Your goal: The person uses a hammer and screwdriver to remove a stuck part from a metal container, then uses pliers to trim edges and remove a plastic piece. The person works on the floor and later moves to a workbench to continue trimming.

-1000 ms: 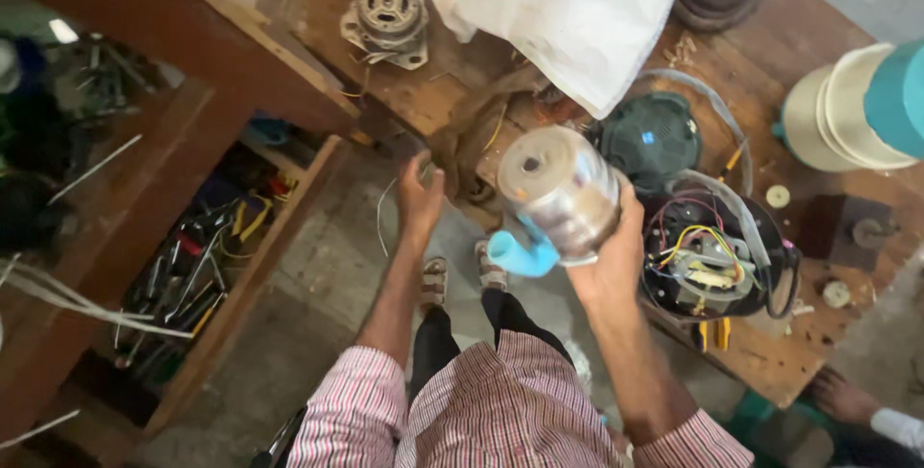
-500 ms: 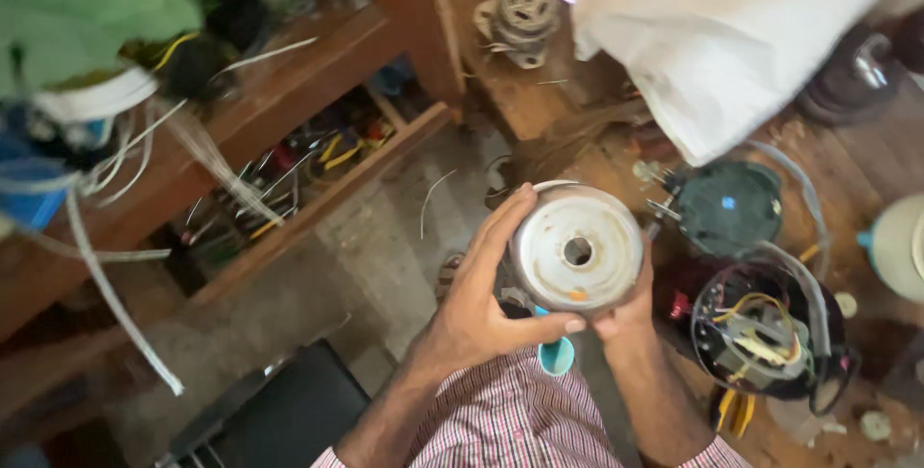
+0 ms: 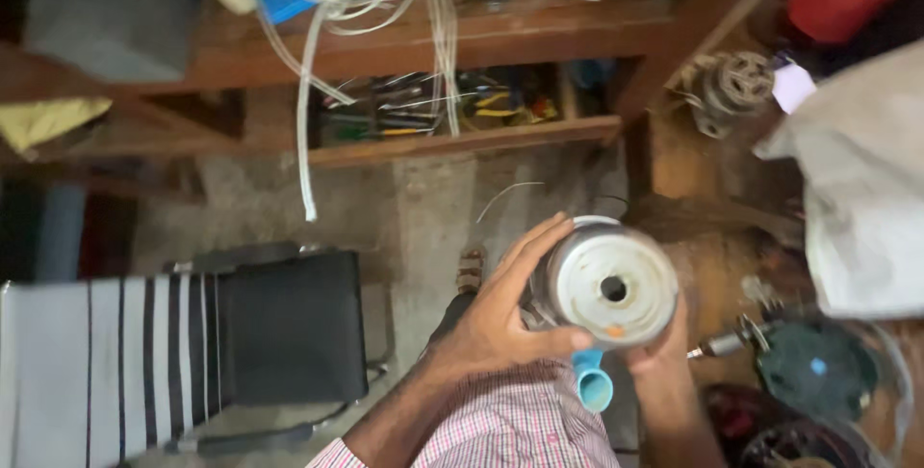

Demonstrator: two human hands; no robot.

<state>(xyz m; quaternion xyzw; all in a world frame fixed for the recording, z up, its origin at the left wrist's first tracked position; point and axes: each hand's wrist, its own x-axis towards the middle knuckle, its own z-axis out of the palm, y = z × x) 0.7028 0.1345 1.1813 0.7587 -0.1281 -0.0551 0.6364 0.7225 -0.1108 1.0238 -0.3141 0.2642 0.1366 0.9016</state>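
Observation:
A round metal motor part [image 3: 608, 282] with a hole in its flat pale face is held up in front of me, face toward the camera. My left hand [image 3: 500, 314] grips its left side, fingers along the rim and thumb under the face. My right hand [image 3: 659, 348] supports it from below and is mostly hidden behind it. A light blue plastic piece [image 3: 592, 381] hangs just under the part; what it is joined to is hidden.
A black chair [image 3: 289, 328] with a striped cloth [image 3: 106, 362] stands at the left. A wooden shelf [image 3: 452, 141] with tools and hanging white cables [image 3: 308, 92] runs across the top. At the right lie a motor stator [image 3: 731, 88], a white cloth [image 3: 857, 189] and a dark green motor housing [image 3: 813, 372].
The view has swung left, bringing the chair and shelf into sight. My left hand, free a second ago, has closed on the metal part, which now faces the camera squarely.

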